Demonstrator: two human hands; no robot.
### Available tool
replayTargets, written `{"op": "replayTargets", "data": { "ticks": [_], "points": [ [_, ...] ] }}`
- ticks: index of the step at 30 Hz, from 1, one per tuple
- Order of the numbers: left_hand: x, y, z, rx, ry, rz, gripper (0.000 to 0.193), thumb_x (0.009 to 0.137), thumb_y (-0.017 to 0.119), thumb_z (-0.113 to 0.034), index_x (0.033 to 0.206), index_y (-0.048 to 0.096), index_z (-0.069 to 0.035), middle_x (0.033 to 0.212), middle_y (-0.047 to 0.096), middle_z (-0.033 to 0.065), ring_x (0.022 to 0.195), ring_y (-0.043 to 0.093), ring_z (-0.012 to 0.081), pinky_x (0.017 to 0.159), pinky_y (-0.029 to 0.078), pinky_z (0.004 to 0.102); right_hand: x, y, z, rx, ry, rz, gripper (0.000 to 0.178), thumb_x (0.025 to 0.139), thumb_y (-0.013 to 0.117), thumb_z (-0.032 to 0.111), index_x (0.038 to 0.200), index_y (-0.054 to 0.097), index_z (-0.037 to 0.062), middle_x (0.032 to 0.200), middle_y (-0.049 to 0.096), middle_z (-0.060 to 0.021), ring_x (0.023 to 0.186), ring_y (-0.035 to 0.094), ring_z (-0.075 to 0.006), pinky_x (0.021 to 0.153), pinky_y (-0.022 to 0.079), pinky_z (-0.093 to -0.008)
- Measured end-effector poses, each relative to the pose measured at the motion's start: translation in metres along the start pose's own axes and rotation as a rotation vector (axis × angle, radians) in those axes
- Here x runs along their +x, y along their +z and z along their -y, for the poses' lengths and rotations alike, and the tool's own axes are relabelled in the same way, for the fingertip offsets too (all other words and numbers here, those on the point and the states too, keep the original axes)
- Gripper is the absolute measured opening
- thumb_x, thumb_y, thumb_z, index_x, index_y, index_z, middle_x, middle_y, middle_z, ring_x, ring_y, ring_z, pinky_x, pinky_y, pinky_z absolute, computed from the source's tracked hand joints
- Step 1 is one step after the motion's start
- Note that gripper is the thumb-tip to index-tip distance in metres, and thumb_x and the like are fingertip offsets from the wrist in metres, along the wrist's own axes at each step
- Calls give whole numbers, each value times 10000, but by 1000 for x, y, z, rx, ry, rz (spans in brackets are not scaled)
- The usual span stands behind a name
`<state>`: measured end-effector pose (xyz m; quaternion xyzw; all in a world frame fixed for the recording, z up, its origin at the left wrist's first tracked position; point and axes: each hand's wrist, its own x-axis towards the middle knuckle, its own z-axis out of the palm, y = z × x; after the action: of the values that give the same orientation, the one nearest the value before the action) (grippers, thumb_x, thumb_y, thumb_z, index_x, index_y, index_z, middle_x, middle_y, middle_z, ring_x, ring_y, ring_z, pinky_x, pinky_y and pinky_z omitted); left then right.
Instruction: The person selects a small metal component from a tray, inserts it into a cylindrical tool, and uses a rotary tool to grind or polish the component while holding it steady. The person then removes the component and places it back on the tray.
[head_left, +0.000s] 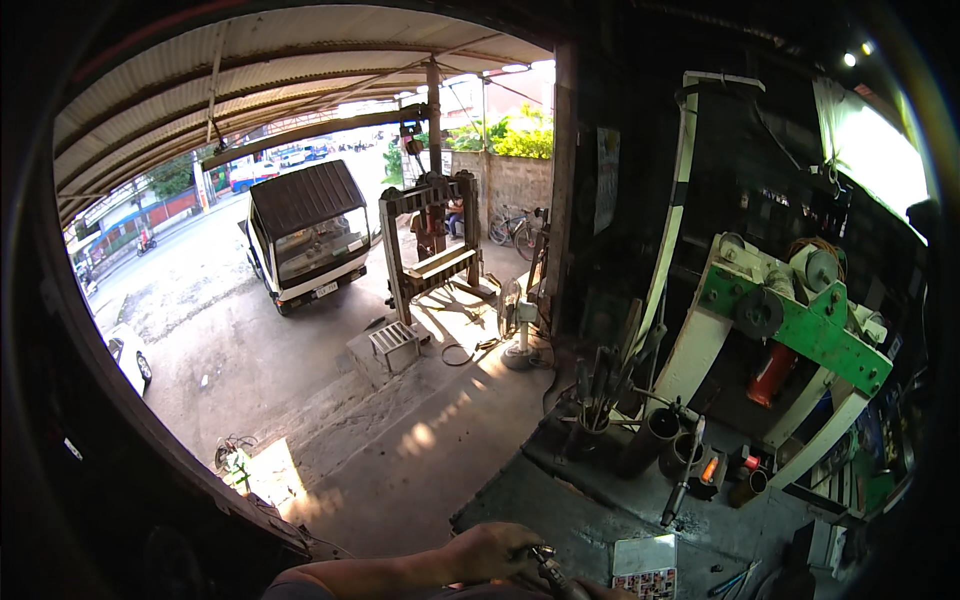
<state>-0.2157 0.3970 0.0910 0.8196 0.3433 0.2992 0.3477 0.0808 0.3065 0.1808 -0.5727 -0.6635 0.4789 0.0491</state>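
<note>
My left hand [492,552] is at the bottom middle, its forearm coming in from the lower left. Its fingers are closed at the upper end of a slim metal hand tool [549,571], shiny at the tip and darker lower down. The exact kind of tool is too small to make out. A sliver of my right hand [606,592] shows at the lower edge beside the tool's dark lower part; its fingers are hidden. Just right of the hands, a flat case with several small pieces [645,583] and a white lid lies on the dark workbench [597,522].
Cups of rods and tools [590,437] line the bench's back, near a long-handled tool [688,485]. A green and white machine frame [790,325] stands at right. Blue-handled pliers [735,579] lie at lower right. Beyond are a fan [521,330], press frame [437,245] and small truck [310,240].
</note>
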Motion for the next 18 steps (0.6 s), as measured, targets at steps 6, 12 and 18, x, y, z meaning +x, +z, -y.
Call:
{"op": "replayTargets", "data": {
  "ticks": [6, 12, 18],
  "points": [
    [-1, 22, 13, 169, 61, -75, 369, 988, 817, -148, 1346, 795, -65, 1333, 810, 160, 1197, 797, 360, 1040, 654, 451, 3, 10, -20, 1, -10, -51, 980, 795, 942, 509, 1652, 625, 154, 1396, 785, -291, 1325, 751, -457, 1106, 585, -528],
    [3, 38, 21, 183, 43, -123, 393, 986, 815, -165, 1367, 790, -69, 1338, 807, 161, 1198, 801, 356, 1034, 661, 449, 5, 14, -32, 65, 15, -65, 992, 784, 953, 505, 1647, 626, 141, 1427, 773, -297, 1350, 745, -445, 1115, 582, -509],
    [8, 57, 24, 239, -1, -185, 340, 968, 814, -161, 1298, 804, -78, 1289, 818, 136, 1151, 811, 352, 998, 673, 439, 4, 17, -29, 59, 77, -89, 976, 810, 940, 551, 1638, 632, 135, 1423, 772, -301, 1346, 742, -460, 1111, 582, -514]
  ]
}}
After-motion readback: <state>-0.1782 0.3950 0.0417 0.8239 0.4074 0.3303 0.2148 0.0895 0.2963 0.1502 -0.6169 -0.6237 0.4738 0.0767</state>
